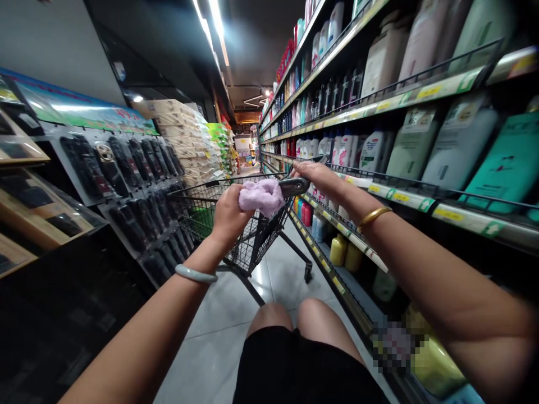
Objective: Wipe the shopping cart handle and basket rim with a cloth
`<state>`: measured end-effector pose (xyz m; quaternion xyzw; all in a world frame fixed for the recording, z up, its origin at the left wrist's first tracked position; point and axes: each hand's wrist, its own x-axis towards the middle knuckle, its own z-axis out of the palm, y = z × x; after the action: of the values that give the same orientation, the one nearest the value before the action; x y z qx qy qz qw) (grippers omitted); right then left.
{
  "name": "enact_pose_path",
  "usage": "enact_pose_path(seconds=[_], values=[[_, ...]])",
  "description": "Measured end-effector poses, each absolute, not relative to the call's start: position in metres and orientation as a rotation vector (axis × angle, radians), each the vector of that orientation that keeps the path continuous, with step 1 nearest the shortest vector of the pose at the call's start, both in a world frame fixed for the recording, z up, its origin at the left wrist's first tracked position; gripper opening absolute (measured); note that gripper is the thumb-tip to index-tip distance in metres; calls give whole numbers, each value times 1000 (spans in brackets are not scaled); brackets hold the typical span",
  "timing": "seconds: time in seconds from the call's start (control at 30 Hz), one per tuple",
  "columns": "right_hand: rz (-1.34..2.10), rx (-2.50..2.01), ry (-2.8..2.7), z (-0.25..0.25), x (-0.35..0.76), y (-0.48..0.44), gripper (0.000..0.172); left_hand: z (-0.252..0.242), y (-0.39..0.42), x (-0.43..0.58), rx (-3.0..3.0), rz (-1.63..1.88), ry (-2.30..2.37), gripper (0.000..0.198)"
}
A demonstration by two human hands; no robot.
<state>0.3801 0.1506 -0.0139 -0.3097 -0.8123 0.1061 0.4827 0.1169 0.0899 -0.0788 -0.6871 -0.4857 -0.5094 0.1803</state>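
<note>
My left hand [227, 212] is closed around a bunched, fluffy lilac cloth [261, 197]. The cloth lies against the dark handle [293, 187] of a black wire shopping cart [202, 196]. Just above the right end of that handle is my right hand [315, 171], palm down with its fingers stretched forward. Whether it touches the handle I cannot tell, and its fingertips are partly hidden. Something green [201, 223] shows through the cart's left side.
Shelves with shampoo bottles [374, 148] line the right side, their price-tag rails [410, 197] close to my right forearm. Packaged belts [126, 160] hang at left, with stacked cream-coloured packages [179, 134] beyond. Grey floor tiles [210, 317] run along the aisle.
</note>
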Motion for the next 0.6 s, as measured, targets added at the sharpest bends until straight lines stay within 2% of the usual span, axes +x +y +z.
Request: enact_pose_path(seconds=[0.17, 0.27, 0.43, 0.6], values=[[137, -659, -2162, -14, 388, 74, 89, -88, 73, 152, -2055, -1370, -1112, 47], [-160, -766, -2132, -23, 391, 48, 77, -113, 74, 156, -2050, -1356, -1213, 44], [-547, -913, -1849, -33, 399, 64, 57, -151, 74, 147, -2025, -1368, -1257, 42], [-617, -1076, -1844, -38, 404, 76, 43, -118, 69, 177, -1981, -1377, -1109, 41]])
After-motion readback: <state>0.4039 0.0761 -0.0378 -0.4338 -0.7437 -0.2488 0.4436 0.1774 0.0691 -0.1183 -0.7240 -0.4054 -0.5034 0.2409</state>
